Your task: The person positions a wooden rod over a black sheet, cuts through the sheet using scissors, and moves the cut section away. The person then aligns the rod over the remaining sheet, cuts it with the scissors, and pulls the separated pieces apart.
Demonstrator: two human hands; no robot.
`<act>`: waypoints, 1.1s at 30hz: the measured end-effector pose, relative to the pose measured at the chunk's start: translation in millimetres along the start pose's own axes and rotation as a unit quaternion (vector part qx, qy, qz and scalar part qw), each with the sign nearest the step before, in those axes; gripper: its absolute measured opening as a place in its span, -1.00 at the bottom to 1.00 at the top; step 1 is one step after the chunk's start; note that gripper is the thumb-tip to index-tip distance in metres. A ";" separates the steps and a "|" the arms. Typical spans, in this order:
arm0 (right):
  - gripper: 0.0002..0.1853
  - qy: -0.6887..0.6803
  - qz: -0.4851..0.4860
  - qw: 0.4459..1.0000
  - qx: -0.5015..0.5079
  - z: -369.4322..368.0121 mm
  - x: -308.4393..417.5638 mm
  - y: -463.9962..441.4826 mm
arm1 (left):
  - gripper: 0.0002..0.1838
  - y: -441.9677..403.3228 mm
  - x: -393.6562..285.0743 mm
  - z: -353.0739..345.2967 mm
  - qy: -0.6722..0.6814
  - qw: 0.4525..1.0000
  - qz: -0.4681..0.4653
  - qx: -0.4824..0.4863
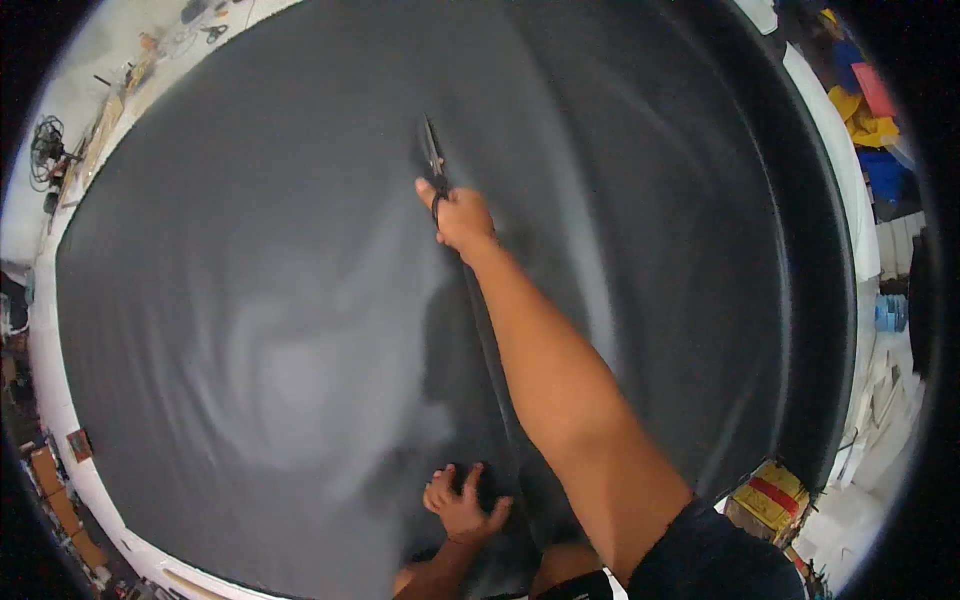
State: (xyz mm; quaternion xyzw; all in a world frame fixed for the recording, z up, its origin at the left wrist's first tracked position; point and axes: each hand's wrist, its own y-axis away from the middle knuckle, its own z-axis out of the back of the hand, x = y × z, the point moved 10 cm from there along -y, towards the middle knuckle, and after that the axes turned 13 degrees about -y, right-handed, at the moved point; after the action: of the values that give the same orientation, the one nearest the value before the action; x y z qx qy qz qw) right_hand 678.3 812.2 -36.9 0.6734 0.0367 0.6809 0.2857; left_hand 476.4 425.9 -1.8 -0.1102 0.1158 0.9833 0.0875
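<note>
A wide sheet of dark grey material covers most of the view. My right hand is stretched far forward over it, closed around the handles of a pair of scissors. The blades point away from me, at the upper middle of the sheet. Behind the scissors a long cut edge runs back toward my body, partly under my right forearm. My left hand rests on the sheet near the bottom, left of that edge, with its fingers spread and nothing in it.
A yellow and red package sits at the lower right. Small tools, another pair of scissors and a coil of cable lie at the upper left. Yellow cloth is at the upper right.
</note>
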 end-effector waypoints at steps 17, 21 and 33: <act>-0.43 -0.033 0.027 0.999 -0.031 -0.9 -8.3 9.1 | -0.24 -427.1 38.0 107.5 -0.130 0.974 0.073 -0.170; -0.43 -0.001 -0.037 0.999 -0.010 -9.5 1.3 -12.7 | -0.25 -428.9 35.8 110.7 -0.115 0.979 0.077 -0.152; -0.36 -0.037 -0.017 0.999 0.016 -65.3 108.8 -207.2 | -0.22 -432.4 38.2 104.8 -0.110 0.985 0.081 -0.102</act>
State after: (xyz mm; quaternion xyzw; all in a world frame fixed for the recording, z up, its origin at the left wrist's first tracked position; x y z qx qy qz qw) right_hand 695.0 1054.5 -35.5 0.7016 0.0481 0.6502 0.2874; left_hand 504.6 871.5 -1.5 0.0001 0.0128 0.9999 0.0079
